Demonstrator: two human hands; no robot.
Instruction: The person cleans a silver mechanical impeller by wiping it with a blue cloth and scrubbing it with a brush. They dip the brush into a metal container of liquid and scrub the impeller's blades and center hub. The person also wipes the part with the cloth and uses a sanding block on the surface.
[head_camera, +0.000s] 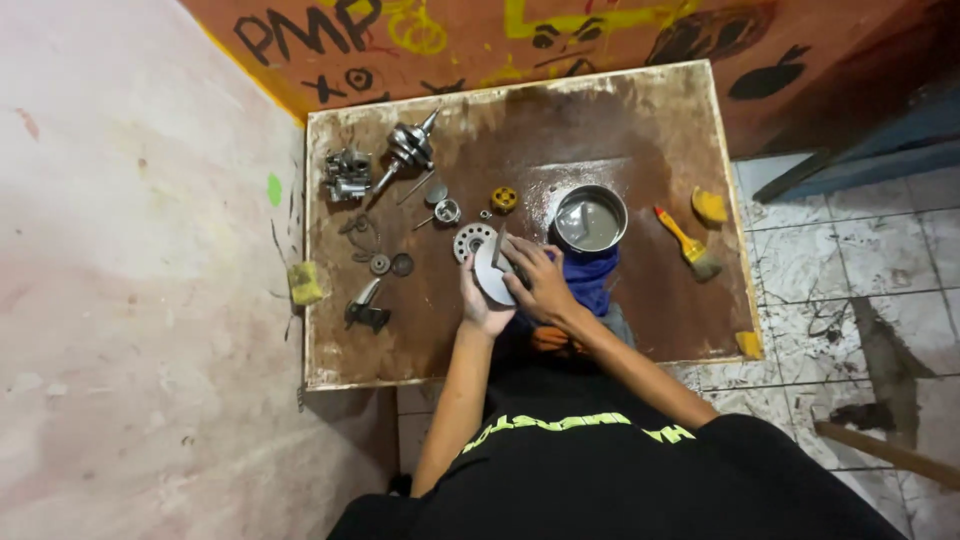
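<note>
My left hand (477, 305) holds a round grey metal disc (489, 272) from below, near the front middle of a worn brown board (660, 300). My right hand (541, 281) lies over the disc's right side, fingers curled on it and on a small dark tool (500, 247) that pokes up past its top edge. A blue cloth (593, 275) lies just right of my right hand. A perforated metal ring (470, 240) rests on the board just beyond the disc.
A metal bowl (590, 219) of grey liquid stands behind the cloth. A yellow-handled brush (685, 241) lies to the right. A crankshaft (408, 150), a carburettor-like part (346, 175), a yellow gear (504, 199) and several small parts lie at the back left. A pink wall borders the left.
</note>
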